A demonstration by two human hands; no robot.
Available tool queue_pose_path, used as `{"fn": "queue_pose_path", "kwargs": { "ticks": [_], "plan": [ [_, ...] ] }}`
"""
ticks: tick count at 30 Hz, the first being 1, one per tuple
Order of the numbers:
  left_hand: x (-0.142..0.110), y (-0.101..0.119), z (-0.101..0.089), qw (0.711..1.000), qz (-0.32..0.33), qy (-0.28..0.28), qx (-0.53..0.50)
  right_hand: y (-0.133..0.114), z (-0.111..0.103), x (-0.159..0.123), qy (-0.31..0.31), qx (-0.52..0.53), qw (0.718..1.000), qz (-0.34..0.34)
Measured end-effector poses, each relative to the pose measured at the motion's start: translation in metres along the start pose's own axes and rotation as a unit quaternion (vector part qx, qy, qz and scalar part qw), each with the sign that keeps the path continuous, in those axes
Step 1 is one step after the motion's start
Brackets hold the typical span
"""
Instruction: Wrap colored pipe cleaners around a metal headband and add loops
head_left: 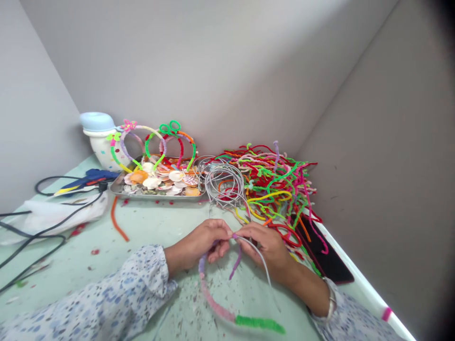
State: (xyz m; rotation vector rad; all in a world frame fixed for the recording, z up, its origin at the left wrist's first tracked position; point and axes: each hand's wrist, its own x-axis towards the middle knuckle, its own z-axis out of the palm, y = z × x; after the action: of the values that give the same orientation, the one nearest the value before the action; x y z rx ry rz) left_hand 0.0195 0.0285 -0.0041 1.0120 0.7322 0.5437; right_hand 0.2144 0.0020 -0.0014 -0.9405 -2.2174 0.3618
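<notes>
Left hand [212,239] pinches wire [261,255], covered end hanging below; right hand [265,244] closed on purple stem [237,263], perhaps; wrap tight, turns touching; wire steady between hands

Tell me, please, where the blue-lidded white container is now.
In the head view, the container stands at the back left, beside the seashell tray.

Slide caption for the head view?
Two hands wrap purple fuzzy wire around grey wire.
</notes>
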Motion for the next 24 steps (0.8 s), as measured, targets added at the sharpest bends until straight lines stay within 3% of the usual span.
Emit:
{"fn": "queue_pose_path", "kwargs": {
  "ticks": [6,11,17,20,24],
  "plan": [
    [0.000,0.002,0.000,1.000,-0.017,-0.007,-0.004,0.006,-0.004,-0.002,0.021,-0.119,0.983,-0.135],
    [0.000,0.001,-0.001,1.000,-0.011,-0.016,0.002,0.005,-0.011,-0.002,0.008,-0.208,0.958,-0.196],
    [-0.002,0.004,0.000,0.999,-0.025,-0.028,0.006,0.006,-0.016,-0.003,-0.015,-0.242,0.937,-0.252],
    [-0.002,0.003,0.000,0.999,-0.026,-0.025,0.004,0.007,-0.016,-0.004,-0.020,-0.231,0.942,-0.242],
    [-0.001,0.000,0.001,1.000,0.000,0.000,-0.026,0.006,-0.013,-0.001,0.013,-0.183,0.972,-0.145]
  ]
}}
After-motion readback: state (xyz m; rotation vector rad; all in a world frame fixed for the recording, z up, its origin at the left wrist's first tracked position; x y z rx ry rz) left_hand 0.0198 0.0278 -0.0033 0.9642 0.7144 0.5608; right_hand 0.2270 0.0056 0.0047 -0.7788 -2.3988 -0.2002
